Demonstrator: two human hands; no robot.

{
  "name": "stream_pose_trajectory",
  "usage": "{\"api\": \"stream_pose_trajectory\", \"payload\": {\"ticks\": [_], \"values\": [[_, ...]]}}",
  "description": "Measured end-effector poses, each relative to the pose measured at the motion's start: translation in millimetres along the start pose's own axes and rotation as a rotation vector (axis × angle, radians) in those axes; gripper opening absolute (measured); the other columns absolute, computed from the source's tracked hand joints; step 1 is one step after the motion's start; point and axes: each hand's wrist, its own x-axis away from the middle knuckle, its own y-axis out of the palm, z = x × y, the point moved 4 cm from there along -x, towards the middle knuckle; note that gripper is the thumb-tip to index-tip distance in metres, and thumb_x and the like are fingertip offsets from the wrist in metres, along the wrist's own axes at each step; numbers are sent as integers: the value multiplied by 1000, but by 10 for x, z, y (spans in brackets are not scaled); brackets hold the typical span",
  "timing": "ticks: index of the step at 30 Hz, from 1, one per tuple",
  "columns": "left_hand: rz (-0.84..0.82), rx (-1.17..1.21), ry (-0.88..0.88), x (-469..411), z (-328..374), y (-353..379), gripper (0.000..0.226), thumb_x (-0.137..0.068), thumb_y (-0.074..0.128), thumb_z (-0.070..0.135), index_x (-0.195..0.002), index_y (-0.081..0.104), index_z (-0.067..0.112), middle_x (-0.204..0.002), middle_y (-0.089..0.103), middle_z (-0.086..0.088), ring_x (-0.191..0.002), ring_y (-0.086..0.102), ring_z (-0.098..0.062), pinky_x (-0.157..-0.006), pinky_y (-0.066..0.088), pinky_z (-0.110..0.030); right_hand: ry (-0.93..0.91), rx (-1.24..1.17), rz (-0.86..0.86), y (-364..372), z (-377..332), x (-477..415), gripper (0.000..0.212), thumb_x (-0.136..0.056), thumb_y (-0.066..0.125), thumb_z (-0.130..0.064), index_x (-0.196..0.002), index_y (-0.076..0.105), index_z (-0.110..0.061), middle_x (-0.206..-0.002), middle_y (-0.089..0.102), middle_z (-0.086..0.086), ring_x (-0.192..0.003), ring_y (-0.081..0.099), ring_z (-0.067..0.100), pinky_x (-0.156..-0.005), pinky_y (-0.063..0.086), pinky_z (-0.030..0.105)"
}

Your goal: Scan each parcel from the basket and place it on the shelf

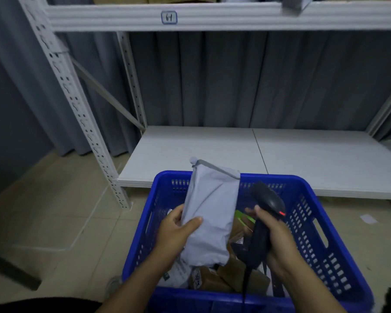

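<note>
My left hand grips a grey plastic mailer parcel, held upright above the blue basket. The thumb lies across the parcel's front and the fingers wrap behind it. My right hand holds a black barcode scanner by its handle, just right of the parcel, with a red light glowing on its head. The scanner's cable hangs down into the basket. Several brown cardboard parcels and white mailers lie in the basket. The white lower shelf stretches behind the basket.
An upper shelf beam with a label reading 61 runs across the top, with parcels partly visible above it. A perforated white upright stands at the left. Grey curtain hangs behind the shelving. Tiled floor lies to the left.
</note>
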Motion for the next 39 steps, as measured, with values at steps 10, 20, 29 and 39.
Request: {"api": "stream_pose_trajectory", "payload": {"ticks": [10,20,29,39], "values": [[-44,-648,320,247,474,95,68,-79,72,47,-140,43,36,-129,54,15,-116,53,-11,-97,48,-36,49,-122,-129,-6,-318,387,28,-91,62,-27,-115,68,-13,-90,75,9,-74,73,23,-62,57,37],[-278,-323,311,255,451,204,80,-80,77,19,-144,32,39,-145,29,25,-131,35,5,-106,38,-17,92,-140,-149,-197,-361,485,27,-85,63,-30,-96,71,-6,-99,74,17,-85,70,29,-85,53,43],[-312,-50,108,254,351,304,45,-80,67,53,-119,53,37,-140,38,10,-121,51,-21,-88,56,-41,-82,159,-73,-209,-222,417,20,-75,75,0,-94,74,-3,-97,71,25,-95,66,42,-86,51,48],[-54,-47,-44,145,112,287,101,-71,82,14,-148,21,39,-133,57,8,-116,56,-16,-95,51,-49,-205,432,-69,-171,-294,405,17,-82,72,-3,-99,72,-8,-90,75,15,-88,71,32,-83,56,47]]}}
